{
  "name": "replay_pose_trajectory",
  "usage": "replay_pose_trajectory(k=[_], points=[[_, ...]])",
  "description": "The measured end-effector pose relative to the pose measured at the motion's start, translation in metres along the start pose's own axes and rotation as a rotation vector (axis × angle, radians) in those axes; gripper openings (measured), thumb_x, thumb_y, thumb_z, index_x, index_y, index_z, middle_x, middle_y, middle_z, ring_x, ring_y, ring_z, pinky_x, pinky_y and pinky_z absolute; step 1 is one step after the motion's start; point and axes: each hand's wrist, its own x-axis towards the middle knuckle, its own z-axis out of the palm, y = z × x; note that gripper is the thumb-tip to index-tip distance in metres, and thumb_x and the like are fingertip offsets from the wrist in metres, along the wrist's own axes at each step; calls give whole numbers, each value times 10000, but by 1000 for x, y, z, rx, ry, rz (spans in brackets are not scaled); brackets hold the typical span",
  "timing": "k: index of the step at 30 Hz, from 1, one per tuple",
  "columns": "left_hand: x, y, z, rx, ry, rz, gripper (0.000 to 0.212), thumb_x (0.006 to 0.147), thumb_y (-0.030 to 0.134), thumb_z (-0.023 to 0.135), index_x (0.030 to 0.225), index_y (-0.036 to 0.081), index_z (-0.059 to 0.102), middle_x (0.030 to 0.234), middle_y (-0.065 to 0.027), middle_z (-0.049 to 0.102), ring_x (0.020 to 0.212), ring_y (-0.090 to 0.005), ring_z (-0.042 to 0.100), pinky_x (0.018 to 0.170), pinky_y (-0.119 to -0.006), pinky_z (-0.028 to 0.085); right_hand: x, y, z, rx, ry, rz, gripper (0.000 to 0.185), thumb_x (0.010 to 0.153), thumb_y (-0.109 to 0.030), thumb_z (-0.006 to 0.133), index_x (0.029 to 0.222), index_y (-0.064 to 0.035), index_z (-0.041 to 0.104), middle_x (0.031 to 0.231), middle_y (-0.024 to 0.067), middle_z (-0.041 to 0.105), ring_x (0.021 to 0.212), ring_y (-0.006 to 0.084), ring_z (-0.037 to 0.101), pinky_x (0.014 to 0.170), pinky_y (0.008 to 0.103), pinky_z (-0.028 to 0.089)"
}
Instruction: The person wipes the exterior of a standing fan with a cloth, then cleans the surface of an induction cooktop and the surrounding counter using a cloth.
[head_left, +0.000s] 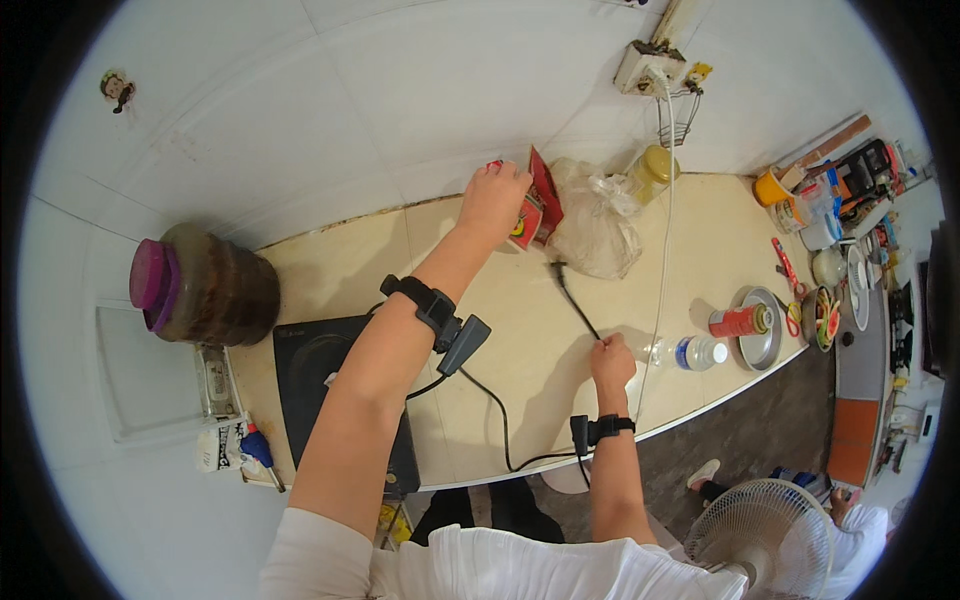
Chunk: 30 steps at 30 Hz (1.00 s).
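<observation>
My left hand (496, 196) reaches to the back of the counter, its fingers around a red item beside an open red box (546, 196); only a bit of the item shows between the fingers. Near the front, my right hand (613, 361) is closed on a black power cord (579, 306), whose plug end lies towards the back by a tied plastic bag (596, 225). Below my left forearm sits a black induction cooktop (315, 367), partly covered by the arm. Just right of my right hand lie a clear plastic bottle with a white cap (699, 352) and a red can (739, 320).
A large jar with a purple lid (217, 285) stands at the left. A yellow-lidded jar (654, 174) is by the wall, below a socket box (649, 69) with a white cable hanging across the counter. A metal pan (759, 352) is rightward. A fan (761, 525) and another person (855, 540) are beyond.
</observation>
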Motion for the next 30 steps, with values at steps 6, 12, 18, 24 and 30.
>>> replay_pose_trajectory(k=[6,12,18,24,30], points=[[10,5,11,-91,-168,-70,287,760,-23,645,1040,36,620,1120,-147,592,1061,-332,586,912,-450,468,20,58,32,147,106,268,190,946,-195,547,997,-16,512,706,150,648,561,276,671,546,397,525],[2,2,19,-234,-97,-76,441,772,-58,626,1193,69,594,1406,-218,446,1072,-369,601,893,-430,493,16,79,48,724,148,434,178,953,-181,521,996,-9,510,725,147,645,535,278,656,503,388,525],[-32,-6,2,-412,-162,-122,492,840,-29,600,1311,104,545,1520,-170,319,1172,-337,565,937,-411,504,-21,52,32,323,107,424,362,937,-259,512,1210,-24,485,892,180,693,786,361,684,691,457,529],[-78,-24,-22,-518,-124,-227,488,849,-18,597,1310,136,553,1506,-112,372,1166,-329,568,917,-387,509,-33,-3,-9,179,53,266,462,841,-129,583,1269,-9,456,885,204,685,814,387,673,746,472,520],[-163,-68,-39,-612,12,-417,398,868,15,608,1251,120,583,1391,-138,490,1056,-278,642,904,-374,508,-34,-38,18,249,54,-278,295,804,-93,630,1097,-72,609,1030,140,639,894,350,638,743,438,525]])
